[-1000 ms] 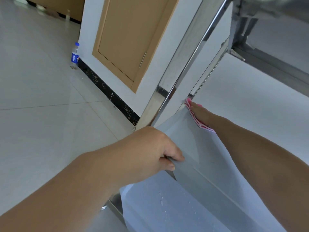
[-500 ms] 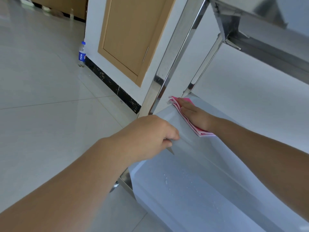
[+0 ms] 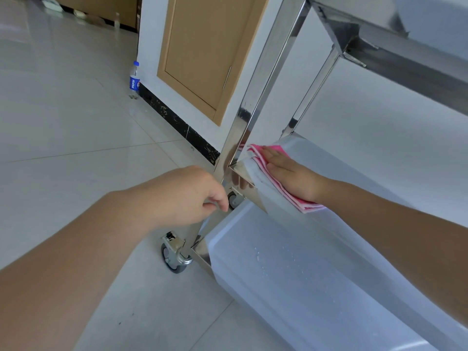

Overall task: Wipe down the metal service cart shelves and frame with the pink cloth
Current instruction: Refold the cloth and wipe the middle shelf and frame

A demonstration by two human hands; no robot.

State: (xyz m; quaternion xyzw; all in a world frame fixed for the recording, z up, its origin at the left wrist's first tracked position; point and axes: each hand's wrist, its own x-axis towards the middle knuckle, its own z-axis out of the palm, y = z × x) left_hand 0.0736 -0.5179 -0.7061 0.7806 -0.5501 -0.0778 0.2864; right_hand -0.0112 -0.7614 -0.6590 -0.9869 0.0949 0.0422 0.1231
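The metal service cart fills the right side, its shiny front post (image 3: 263, 79) rising from a caster (image 3: 174, 254). My right hand (image 3: 291, 176) lies flat on the pink cloth (image 3: 276, 149) and presses it onto the left corner of the middle shelf (image 3: 336, 163), right beside the post. A strip of the cloth sticks out under my wrist. Lower on the same post, at the shelf's front corner, my left hand (image 3: 187, 196) is curled around the metal. The bottom shelf (image 3: 291, 269) carries small water drops. The top shelf's underside (image 3: 405, 57) is at upper right.
A Pepsi bottle (image 3: 134, 81) stands on the tiled floor against the white wall. A wooden cabinet door (image 3: 202, 51) and a black baseboard (image 3: 177, 122) run behind the cart. A second caster (image 3: 233, 200) shows behind the post.
My right hand has slid the cloth along the middle shelf toward the front post. My left hand has shifted from the shelf's rim to the post. The view has pulled back, showing the casters.
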